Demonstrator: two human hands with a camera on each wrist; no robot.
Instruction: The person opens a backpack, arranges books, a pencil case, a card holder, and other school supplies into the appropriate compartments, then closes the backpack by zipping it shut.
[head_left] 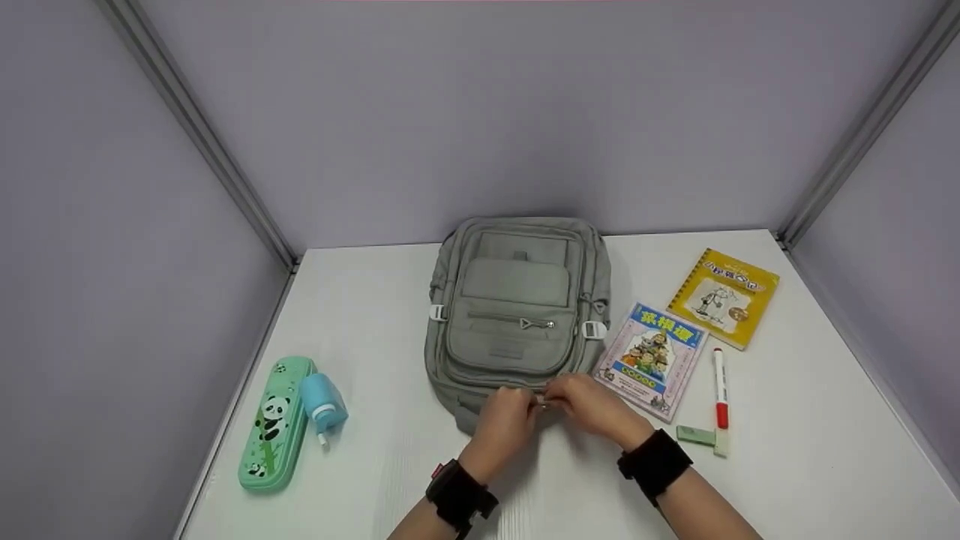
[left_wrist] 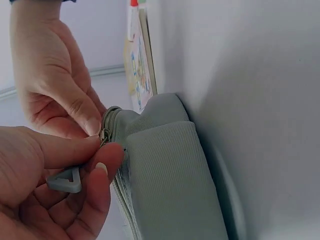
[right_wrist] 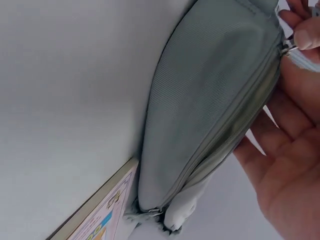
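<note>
A grey backpack (head_left: 517,300) lies flat on the white table (head_left: 375,315), front pockets up. Both hands meet at its near edge. My left hand (head_left: 527,403) pinches the zipper pull (left_wrist: 62,180), a grey triangular tab, between thumb and forefinger at the slider (left_wrist: 105,134). My right hand (head_left: 559,397) grips the bag's edge beside that slider, thumb (left_wrist: 90,122) on the zipper end. In the right wrist view the backpack (right_wrist: 210,100) fills the middle, the right palm (right_wrist: 290,170) is beside it, and the slider (right_wrist: 286,50) shows at the top right. The zipper looks closed along the visible side.
A green panda pencil case (head_left: 274,424) and a small blue container (head_left: 322,401) lie at the left. Right of the bag are a pink-edged book (head_left: 651,358), a yellow book (head_left: 724,296), a red-and-white marker (head_left: 720,390) and a green eraser (head_left: 696,435). Grey walls enclose the table.
</note>
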